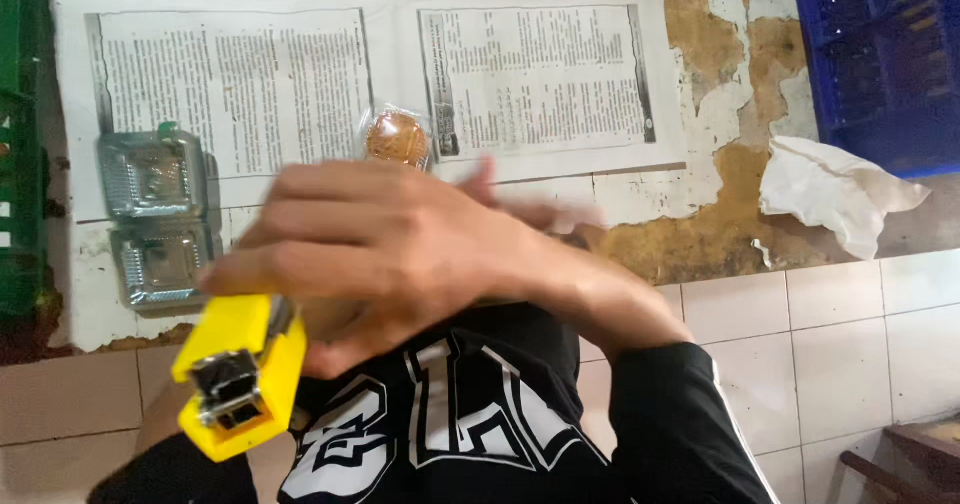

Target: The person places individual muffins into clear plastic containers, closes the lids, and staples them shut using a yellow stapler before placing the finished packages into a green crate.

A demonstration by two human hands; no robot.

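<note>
Right hand (pixel 390 254) wrapped over bright yellow plastic stapler (pixel 243 374), fingers closed on its top.
Left hand's state can't be told, mostly hidden behind; clear-wrapped round brown pastry (pixel 397 136) sits above the knuckles, likely staged for stapling.

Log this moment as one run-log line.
right hand: over yellow stapler | left hand: hidden | wrapped pastry, clear trays: on newspaper
</note>
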